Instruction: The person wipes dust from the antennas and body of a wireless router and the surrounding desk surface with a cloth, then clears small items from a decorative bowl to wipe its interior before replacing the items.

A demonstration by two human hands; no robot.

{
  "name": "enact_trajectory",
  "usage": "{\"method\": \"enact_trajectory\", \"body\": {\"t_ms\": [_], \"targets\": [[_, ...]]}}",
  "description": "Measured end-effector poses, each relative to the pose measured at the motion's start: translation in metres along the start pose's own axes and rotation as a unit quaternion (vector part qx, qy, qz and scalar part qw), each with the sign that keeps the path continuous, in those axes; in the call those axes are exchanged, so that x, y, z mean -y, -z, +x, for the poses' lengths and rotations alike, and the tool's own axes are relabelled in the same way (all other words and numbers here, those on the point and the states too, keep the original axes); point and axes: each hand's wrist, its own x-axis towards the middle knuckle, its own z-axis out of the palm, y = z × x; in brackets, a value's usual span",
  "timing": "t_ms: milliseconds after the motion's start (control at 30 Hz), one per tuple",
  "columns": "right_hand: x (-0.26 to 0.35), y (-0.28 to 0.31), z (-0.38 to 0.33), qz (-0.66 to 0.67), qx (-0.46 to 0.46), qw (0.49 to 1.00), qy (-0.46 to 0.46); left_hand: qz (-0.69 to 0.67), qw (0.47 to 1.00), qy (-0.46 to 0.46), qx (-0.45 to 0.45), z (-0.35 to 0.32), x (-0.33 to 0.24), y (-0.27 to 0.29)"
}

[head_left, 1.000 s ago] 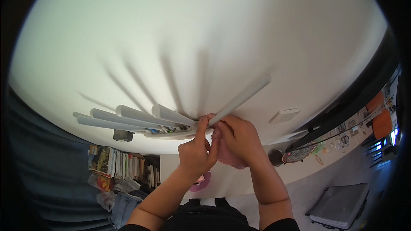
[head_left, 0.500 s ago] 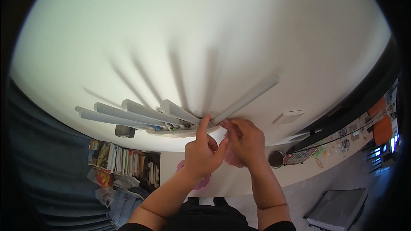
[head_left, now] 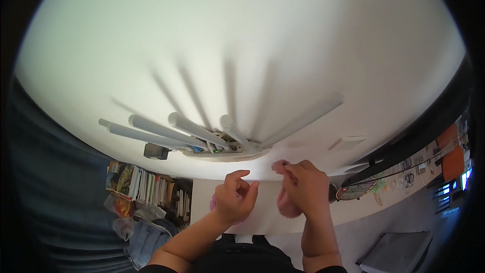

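A white router (head_left: 227, 155) with several long antennas (head_left: 194, 129) is at the wall in front of me, with cables and a small green light among the antenna bases. My right hand (head_left: 309, 184) pinches a fuzzy pink cloth (head_left: 289, 205), which hangs down below the fingers and bunches up above them. To its left, my left hand (head_left: 235, 197) holds nothing; its fingers are curled, with the thumb apart from them. Both hands are below the router and not touching it. Something pink (head_left: 212, 203) lies behind my left hand, mostly hidden by it.
Below the wall runs a white tabletop (head_left: 202, 189). A black adapter (head_left: 156, 151) sits left of the router, and a white wall plate (head_left: 347, 143) is at the right. Books (head_left: 146, 187) and bags stand at the lower left, dark curtains beyond. A grey case (head_left: 396, 253) is on the floor.
Both hands have come down and away from the router's right end. The pink cloth has moved with my right hand, and my left hand has drawn apart from it. The view has shifted slightly.
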Motion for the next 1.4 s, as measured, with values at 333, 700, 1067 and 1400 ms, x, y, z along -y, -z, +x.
{"method": "enact_trajectory", "body": {"t_ms": [333,700,1067,1400], "targets": [[0.063,-0.001,0.027,-0.015,-0.169,0.977,0.131,-0.041,0.999,0.016,-0.016,-0.007,0.012,0.018],[0.092,0.005,0.044,-0.177,0.01,0.981,0.083,-0.091,0.996,0.016,0.001,-0.003,0.013,0.035],[0.109,-0.011,0.007,-0.109,-0.056,0.988,0.093,-0.1,0.994,0.039,0.005,-0.002,0.028,0.038],[0.106,-0.053,0.0,-0.097,-0.128,0.979,0.129,-0.095,0.989,0.114,-0.024,-0.009,0.046,0.064]]}}
